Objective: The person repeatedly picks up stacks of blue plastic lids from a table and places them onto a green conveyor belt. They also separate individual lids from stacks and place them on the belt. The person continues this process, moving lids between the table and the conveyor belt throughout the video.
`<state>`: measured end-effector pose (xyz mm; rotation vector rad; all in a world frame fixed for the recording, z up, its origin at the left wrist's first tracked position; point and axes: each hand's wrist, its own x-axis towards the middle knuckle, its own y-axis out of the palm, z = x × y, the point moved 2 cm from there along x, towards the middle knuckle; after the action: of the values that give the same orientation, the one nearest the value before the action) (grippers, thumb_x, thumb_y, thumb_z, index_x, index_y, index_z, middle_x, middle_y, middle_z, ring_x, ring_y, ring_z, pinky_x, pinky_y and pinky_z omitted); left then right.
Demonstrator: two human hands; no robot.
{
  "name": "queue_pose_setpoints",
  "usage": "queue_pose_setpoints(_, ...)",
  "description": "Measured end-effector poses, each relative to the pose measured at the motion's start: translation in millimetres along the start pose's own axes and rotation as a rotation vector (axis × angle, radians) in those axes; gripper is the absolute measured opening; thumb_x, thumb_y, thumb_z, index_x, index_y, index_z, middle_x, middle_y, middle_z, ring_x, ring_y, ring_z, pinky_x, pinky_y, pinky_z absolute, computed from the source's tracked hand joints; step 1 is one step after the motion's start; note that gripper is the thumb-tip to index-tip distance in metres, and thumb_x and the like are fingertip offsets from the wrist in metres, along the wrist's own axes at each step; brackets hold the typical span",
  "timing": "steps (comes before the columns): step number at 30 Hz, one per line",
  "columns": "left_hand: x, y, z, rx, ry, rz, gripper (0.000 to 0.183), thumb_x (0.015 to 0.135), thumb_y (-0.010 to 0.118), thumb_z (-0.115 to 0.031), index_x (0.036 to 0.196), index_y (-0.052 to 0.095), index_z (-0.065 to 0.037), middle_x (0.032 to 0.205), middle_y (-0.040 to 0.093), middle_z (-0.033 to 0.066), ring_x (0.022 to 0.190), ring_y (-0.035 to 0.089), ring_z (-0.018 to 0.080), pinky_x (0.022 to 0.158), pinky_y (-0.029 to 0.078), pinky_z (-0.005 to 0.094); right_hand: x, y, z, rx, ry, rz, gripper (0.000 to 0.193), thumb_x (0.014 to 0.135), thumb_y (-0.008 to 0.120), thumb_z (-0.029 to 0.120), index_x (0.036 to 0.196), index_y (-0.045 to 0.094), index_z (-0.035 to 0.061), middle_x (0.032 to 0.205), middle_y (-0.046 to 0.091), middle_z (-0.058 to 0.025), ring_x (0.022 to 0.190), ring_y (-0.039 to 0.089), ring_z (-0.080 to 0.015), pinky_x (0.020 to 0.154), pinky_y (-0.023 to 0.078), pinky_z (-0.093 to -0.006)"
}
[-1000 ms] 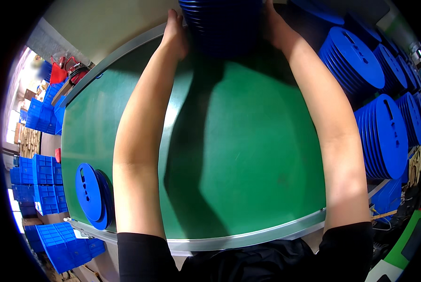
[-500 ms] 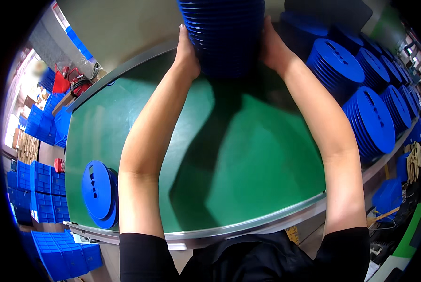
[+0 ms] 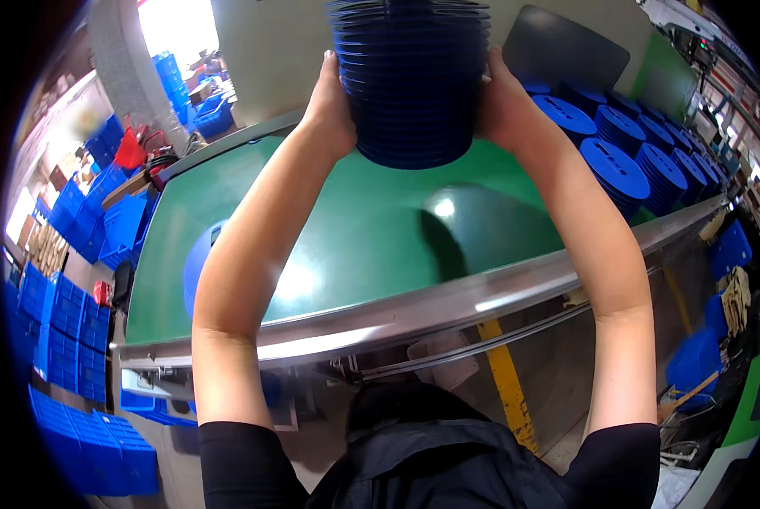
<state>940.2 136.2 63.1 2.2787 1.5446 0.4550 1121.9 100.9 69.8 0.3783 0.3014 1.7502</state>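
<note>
Between my two hands I hold a tall stack of blue plastic discs (image 3: 410,102), lifted off the green tabletop (image 3: 354,254). My left hand (image 3: 331,110) presses on the stack's left side, thumb pointing up. On the opposite side my right hand (image 3: 505,102) grips it the same way; most of the fingers of both hands are hidden behind the discs. The top of the stack runs out of view. Near the table's left end, another blue disc (image 3: 198,265) lies partly hidden behind my left forearm.
Several stacks of blue slotted discs (image 3: 615,168) stand close together along the right side. A dark panel (image 3: 567,49) rises behind them. Blue crates (image 3: 58,331) are piled left of the table. The metal table edge (image 3: 397,314) runs in front of me.
The stack has come away from the tabletop and more of its underside edge shows. My view has shifted back, bringing the table's front edge and the floor into sight.
</note>
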Motion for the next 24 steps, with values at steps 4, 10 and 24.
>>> queue_pose_setpoints(4,-85.1,-5.5,-10.9,0.038,0.003,-0.024,0.065,0.092,0.018,-0.056,0.131,0.041,-0.009,0.136,0.040,0.0134,0.125,0.039,0.0270,0.105,0.028,0.0419,-81.1,52.8,-8.7,-0.162,0.128,-0.066,0.085,0.085,0.017,0.069,0.138,0.028,0.0041,0.143,0.027,-0.0171,0.131,0.027,-0.0311,0.107,0.017,-0.0472)
queue_pose_setpoints(10,-223.3,6.6,-11.9,0.005,-0.066,-0.125,0.074,0.088,0.025,-0.064,0.134,0.037,-0.007,0.135,0.041,0.0106,0.125,0.038,0.0235,0.106,0.027,0.0393,-166.8,90.7,-40.1,-0.194,0.165,-0.134,0.087,0.084,0.015,0.071,0.138,0.028,0.0040,0.141,0.030,-0.0177,0.130,0.028,-0.0318,0.106,0.020,-0.0465)
queue_pose_setpoints(24,-434.2,-66.8,-39.3,-0.066,-0.043,-0.156,0.069,0.090,0.020,-0.058,0.130,0.041,-0.006,0.133,0.043,0.0149,0.122,0.043,0.0267,0.103,0.032,0.0420,-302.1,242.5,-106.8,-0.136,0.241,0.031,0.081,0.084,0.023,0.070,0.139,0.027,0.0095,0.142,0.028,-0.0135,0.127,0.031,-0.0299,0.101,0.025,-0.0472)
